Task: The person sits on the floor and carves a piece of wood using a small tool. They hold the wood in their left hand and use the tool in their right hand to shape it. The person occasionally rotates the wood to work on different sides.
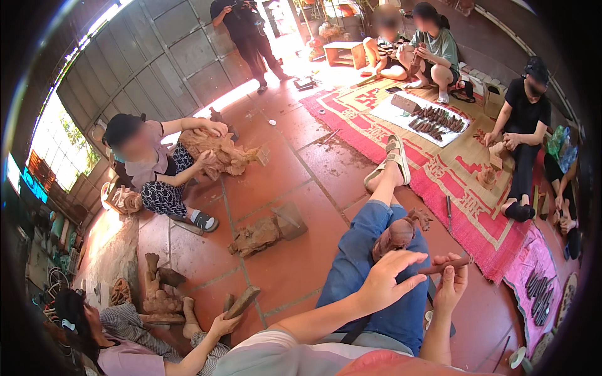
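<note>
A slim reddish-brown stick (433, 269) is gripped by my right hand (450, 285), one end pointing out to the right past the fingers. Its exact kind is not clear. Beside it, my left hand (390, 279) has its fingers stretched out, its palm close to the stick's left end; I cannot tell whether they touch. On my lap, over blue denim, rests a carved wooden figure (400, 235) with a rounded body and a branching top part. My left hand partly hides its lower side.
A carved wood block (257, 235) lies on the red tiles ahead. At left, a person works on a large carving (216, 150); another, lower left, holds a wooden piece (243, 302). Right are a patterned mat (464, 200), rows of tools (433, 122) and a pink sheet (527, 257).
</note>
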### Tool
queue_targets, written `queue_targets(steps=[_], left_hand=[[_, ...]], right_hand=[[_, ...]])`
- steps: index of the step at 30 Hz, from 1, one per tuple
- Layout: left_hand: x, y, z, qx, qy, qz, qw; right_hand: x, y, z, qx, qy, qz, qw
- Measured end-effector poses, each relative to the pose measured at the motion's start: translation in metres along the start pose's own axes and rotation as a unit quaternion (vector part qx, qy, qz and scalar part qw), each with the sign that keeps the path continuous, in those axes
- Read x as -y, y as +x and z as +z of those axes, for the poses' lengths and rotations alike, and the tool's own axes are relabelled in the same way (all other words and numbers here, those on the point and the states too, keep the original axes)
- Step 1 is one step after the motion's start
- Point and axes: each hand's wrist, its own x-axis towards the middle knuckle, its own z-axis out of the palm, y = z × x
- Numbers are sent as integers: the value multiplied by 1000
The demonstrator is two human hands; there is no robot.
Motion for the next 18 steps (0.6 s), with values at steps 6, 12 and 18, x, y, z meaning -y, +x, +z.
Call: queue_targets(steps=[6, 12, 18], left_hand=[[-12, 17, -9, -7, -37, 24, 999], [8, 3, -22, 116, -188, -108, 969], [15, -7, -30, 142, -314, -203, 916]], right_hand=[[11, -10, 14, 164, -151, 59, 973], [13, -15, 14, 214, -23, 205, 955], [11, -22, 22, 213, 79, 187, 956]])
